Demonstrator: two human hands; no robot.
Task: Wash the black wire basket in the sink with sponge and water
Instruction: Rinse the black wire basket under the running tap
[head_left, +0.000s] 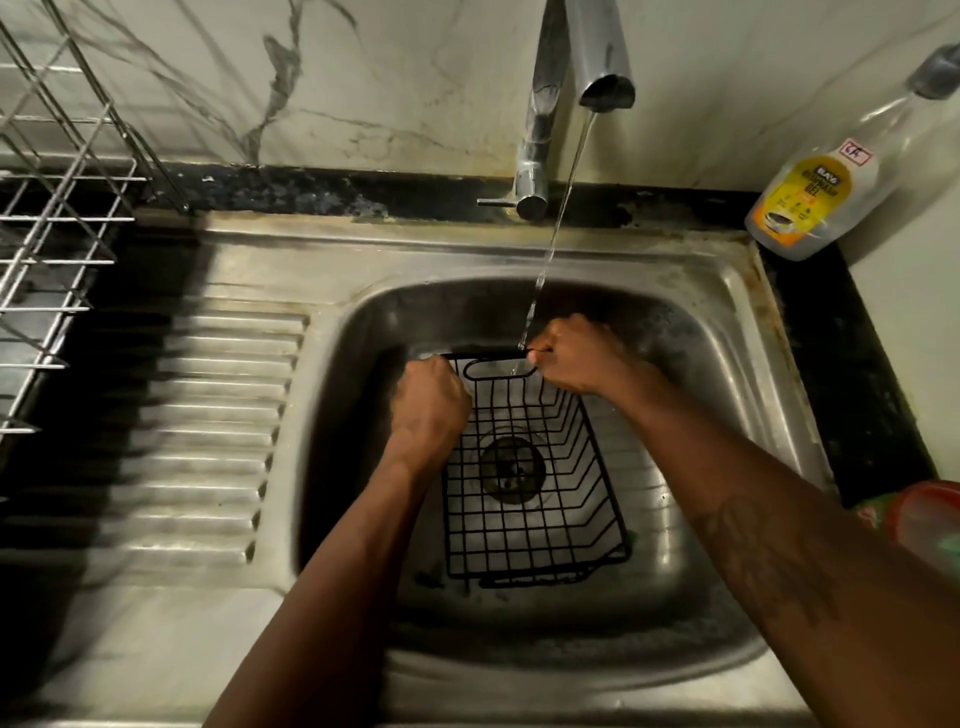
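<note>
Black wires make up the basket (524, 488), and it sits inside the steel sink (363, 322), right over the round drain (511, 469). You can see the drain through the wires. The far end of the basket, toward 12 o'clock, is tipped up, and the near end, toward 6 o'clock, rests low in the bowl.

The left hand (428, 408) is curled into a fist around the far left corner of the basket rim. The right hand (579, 353) is closed tight too, gripping the far right corner of the same rim. Both arms reach in from 6 o'clock.

Water (553, 244) runs in a thin stream from the shiny tap (597, 57) at 12 o'clock. It lands on the top rim of the basket, just beside the right hand, near the little loop handle.

At 9 o'clock from the bowl the sink has a ridged draining part (208, 431). Past that, at 10 o'clock, stands a silver wire rack (57, 223). At 2 o'clock a clear bottle (821, 202) with a yellow label stands on the dark counter by the wall. At 4 o'clock there is something red and green (919, 514), but it is too blurry to tell what it is.
</note>
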